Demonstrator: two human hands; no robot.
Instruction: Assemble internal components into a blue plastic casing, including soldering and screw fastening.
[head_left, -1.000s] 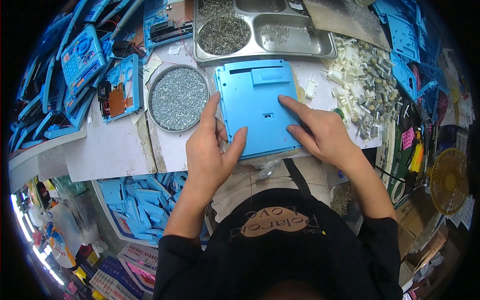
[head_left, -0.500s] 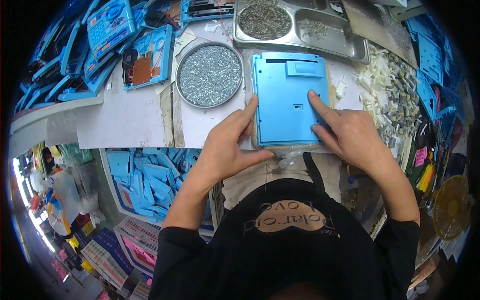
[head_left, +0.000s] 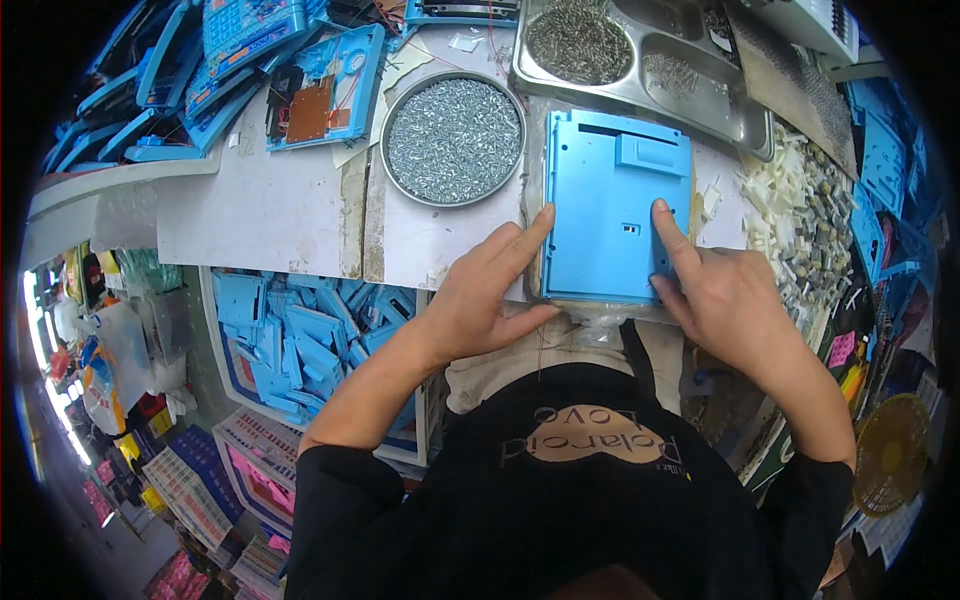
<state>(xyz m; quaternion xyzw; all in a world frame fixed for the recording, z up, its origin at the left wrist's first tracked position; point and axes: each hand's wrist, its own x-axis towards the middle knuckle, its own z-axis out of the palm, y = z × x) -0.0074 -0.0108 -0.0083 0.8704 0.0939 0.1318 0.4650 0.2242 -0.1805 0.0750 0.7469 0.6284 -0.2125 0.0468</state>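
Observation:
A flat, light-blue plastic casing [head_left: 590,240] lies face down or back up, I cannot tell which, with a raised block near its top, a long slot and a small window. My left hand [head_left: 487,290] is at its left side: the index fingertip touches the left edge and the thumb is spread toward the lower left corner. From the right, my right hand [head_left: 728,295] rests its index fingertip on the casing's face near the right edge. Its thumb is by the lower right edge, and the remaining fingers are curled and partly hidden. The casing sits on a worn pad [head_left: 620,308].
Left of the casing stands a round metal dish [head_left: 522,150] of small screws. Behind is a steel compartment tray [head_left: 760,135] with small metal parts. White plastic pieces [head_left: 775,205] are heaped at right. An opened blue unit [head_left: 350,105] lies at upper left; a bin [head_left: 425,380] holds blue parts below.
The whole view has shifted, so the table and casing appear farther right. Against the casing both index fingers keep their places; my left thumb has drawn slightly to the left.

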